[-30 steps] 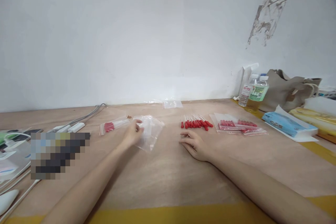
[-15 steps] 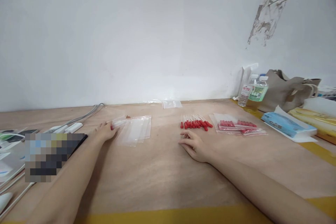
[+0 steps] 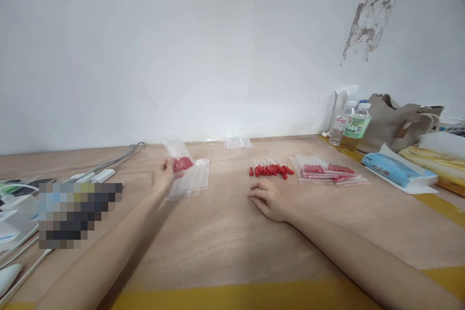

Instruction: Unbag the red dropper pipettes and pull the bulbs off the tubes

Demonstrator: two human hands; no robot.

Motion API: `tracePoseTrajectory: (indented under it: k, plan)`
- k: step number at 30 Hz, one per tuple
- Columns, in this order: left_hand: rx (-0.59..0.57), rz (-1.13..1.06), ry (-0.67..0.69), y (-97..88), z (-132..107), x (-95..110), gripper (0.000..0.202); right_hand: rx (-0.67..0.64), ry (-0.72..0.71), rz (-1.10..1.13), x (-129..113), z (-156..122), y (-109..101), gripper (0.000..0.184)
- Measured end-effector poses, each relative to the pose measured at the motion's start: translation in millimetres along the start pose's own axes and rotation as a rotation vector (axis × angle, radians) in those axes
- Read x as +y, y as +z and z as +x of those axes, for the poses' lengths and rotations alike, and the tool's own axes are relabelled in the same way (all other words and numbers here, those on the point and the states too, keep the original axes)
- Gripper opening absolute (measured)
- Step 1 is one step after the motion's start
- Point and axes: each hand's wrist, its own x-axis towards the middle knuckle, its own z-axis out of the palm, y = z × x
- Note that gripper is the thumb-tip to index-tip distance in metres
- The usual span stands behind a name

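My left hand (image 3: 164, 174) is shut on a clear plastic bag (image 3: 178, 149) with red-ended pieces in its lower part, blurred by motion. Below it several flat clear bags (image 3: 194, 179) lie overlapping on the table. My right hand (image 3: 267, 199) rests on the tabletop with loosely bent fingers and nothing in it. Just beyond those fingers lies a row of red-tipped sticks (image 3: 271, 169) with thin white stems. To their right are filled clear bags (image 3: 319, 174) with red ends showing through, partly stacked.
Another clear bag (image 3: 238, 143) lies by the wall. On the right stand bottles (image 3: 356, 128), a blue tissue pack (image 3: 397, 169), a yellow pack (image 3: 436, 167) and a grey bag (image 3: 392, 126). Cables (image 3: 123, 157) and a power strip (image 3: 103, 175) lie on the left.
My left hand has moved right and lifted the bag with red-ended pieces off the table, tilting it up above the flat bags. My right hand stays where it was.
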Motion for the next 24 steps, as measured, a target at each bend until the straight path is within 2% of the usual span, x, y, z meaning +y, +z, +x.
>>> tracePoseTrajectory:
  k: [2,3,4,8,10,12,14,16,18,19,21,24]
  plan:
    - [-0.180,-0.117,-0.033,25.2,-26.5,7.9,0.025,-0.007,0.002,0.036,-0.8,0.4,-0.3,0.018]
    - [-0.376,-0.294,-0.136,37.6,-40.5,11.1,0.022,-0.011,0.008,0.063,-1.6,0.6,-0.8,0.017]
    - [-0.459,-0.327,-0.176,49.2,-53.9,13.8,0.021,-0.018,0.020,0.092,-2.6,0.8,-1.6,0.016]
    - [-0.604,-0.312,-0.253,81.3,-89.4,19.0,0.017,-0.043,0.109,0.174,-5.6,0.8,-5.4,0.016]
    - [-0.619,-0.276,-0.255,85.4,-95.3,19.7,0.014,-0.053,0.130,0.191,-5.9,0.7,-6.4,0.020]
    - [-0.604,-0.233,-0.226,80.5,-97.4,20.1,0.020,-0.061,0.118,0.202,-5.7,0.9,-6.6,0.021]
    - [-0.552,-0.092,-0.024,69.1,-98.8,20.2,0.032,-0.070,0.087,0.205,-5.6,1.6,-6.3,0.019]
    - [-0.502,0.110,0.350,56.2,-100.6,19.6,0.034,-0.075,0.058,0.199,-6.1,2.6,-6.1,0.016]
    - [-0.543,0.243,0.730,47.1,-102.1,17.2,0.027,-0.070,0.049,0.191,-7.1,3.5,-6.7,0.015]
    - [-0.603,0.250,0.848,45.0,-102.4,15.1,0.023,-0.066,0.050,0.193,-7.7,3.6,-7.2,0.014]
    - [-0.720,0.221,0.963,45.4,-102.1,9.9,0.016,-0.068,0.054,0.205,-9.3,3.4,-8.2,0.011]
    - [-0.739,0.196,0.960,51.7,-100.9,2.2,0.014,-0.097,0.046,0.195,-11.2,2.4,-7.2,0.018]
